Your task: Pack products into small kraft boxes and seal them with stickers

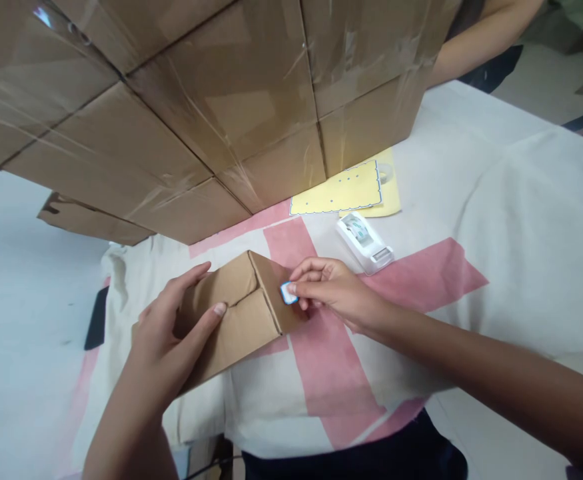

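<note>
Seemingly to steady it, the left hand (168,337) curls loosely over the small cardboard box (244,327) near the tabletop's (521,220) front edge, while the right hand (338,293) pinches a blue-edged sticker (288,293) flat against its end face.

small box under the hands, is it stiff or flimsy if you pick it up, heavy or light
Probably light: the left hand alone steadies the box. Likely fairly stiff: its end looks flat where the right hand presses a sticker on. Flat matte cardboard faces, so it should neither roll nor slip easily.
</note>
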`<act>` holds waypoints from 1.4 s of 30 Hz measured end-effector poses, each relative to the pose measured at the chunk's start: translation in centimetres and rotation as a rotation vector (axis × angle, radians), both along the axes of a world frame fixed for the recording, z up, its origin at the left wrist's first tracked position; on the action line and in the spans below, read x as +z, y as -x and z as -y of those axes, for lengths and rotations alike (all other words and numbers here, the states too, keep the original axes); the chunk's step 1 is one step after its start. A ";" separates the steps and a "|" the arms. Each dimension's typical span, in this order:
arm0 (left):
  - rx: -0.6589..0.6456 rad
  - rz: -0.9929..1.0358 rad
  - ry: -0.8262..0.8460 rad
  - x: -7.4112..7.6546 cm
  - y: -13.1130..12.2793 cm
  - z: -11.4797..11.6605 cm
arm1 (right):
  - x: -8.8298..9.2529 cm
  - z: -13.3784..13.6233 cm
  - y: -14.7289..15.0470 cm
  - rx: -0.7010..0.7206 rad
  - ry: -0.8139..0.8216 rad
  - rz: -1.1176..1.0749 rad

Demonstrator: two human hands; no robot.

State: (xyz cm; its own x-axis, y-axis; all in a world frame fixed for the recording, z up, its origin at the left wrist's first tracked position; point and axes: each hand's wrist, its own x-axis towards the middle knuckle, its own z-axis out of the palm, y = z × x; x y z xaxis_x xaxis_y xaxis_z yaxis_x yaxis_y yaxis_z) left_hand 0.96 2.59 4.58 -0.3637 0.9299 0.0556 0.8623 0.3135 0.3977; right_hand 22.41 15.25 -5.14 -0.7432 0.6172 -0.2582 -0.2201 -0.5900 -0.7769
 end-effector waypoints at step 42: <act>0.082 0.047 -0.002 -0.4 0.3 0.0 | -1.3 -1.1 0.1 0.304 -0.128 0.125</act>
State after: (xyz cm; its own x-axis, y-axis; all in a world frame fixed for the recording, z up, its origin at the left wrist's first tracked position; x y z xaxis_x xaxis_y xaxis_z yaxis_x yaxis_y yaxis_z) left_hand 0.64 2.62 4.21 -0.4409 0.8967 0.0388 0.8139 0.3813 0.4383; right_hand 22.34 16.37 -6.44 -0.8655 0.4057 -0.2937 0.0526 -0.5095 -0.8588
